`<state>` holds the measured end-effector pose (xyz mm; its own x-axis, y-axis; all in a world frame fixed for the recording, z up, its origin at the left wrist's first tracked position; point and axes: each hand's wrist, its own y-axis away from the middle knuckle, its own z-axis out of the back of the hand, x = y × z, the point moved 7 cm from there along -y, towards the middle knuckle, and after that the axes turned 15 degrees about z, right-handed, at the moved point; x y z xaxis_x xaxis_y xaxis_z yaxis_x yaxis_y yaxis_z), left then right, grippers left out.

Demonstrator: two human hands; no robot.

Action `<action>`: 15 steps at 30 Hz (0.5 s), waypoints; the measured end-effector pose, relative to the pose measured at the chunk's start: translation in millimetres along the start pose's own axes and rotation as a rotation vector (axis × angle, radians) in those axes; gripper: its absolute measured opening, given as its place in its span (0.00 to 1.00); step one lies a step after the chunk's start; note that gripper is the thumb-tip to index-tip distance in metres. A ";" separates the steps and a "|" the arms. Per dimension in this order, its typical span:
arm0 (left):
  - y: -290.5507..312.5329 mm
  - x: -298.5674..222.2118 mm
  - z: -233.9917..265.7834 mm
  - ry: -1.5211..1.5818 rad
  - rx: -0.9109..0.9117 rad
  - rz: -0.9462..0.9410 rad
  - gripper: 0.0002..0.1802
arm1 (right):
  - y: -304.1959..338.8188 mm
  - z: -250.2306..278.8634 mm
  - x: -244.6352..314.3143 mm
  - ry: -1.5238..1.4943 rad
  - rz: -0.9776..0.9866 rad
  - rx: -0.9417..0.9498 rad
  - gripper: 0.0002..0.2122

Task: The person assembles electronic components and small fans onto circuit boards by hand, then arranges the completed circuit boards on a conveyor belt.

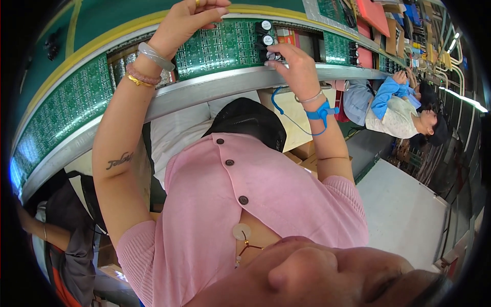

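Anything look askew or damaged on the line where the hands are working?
Nothing stands out. The green boards lie flat in a row on the conveyor; the left hand and right hand rest at one board's edges.

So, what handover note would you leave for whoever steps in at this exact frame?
Left hand: rests on the far edge of the green circuit board, fingers curled, holding nothing that shows.
Right hand: fingertips at the black round parts on the board's right end; grip unclear.
Done: several black parts already stand on this board.
Left: cannot tell how many are still missing.
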<state>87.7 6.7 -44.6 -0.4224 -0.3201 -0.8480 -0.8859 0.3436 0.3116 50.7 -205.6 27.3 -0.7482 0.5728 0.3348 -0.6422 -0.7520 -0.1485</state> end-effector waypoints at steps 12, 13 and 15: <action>75.2 -61.9 42.6 -0.823 -0.614 -0.465 0.21 | -49.6 -87.4 134.0 -0.122 0.520 -0.109 0.31; 100.2 -66.0 47.3 -1.276 -0.783 -0.515 0.24 | -50.5 -92.7 125.8 -0.097 0.497 -0.069 0.30; 148.2 -63.1 91.8 -1.558 -1.023 -0.452 0.28 | -38.2 -88.0 106.0 -0.075 0.447 -0.108 0.29</action>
<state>0.6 158.9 15.8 -0.1571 0.9334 -0.3226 -0.8678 -0.2864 -0.4060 -18.7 -87.4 -13.4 -0.9438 0.1725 0.2818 -0.2765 -0.8791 -0.3881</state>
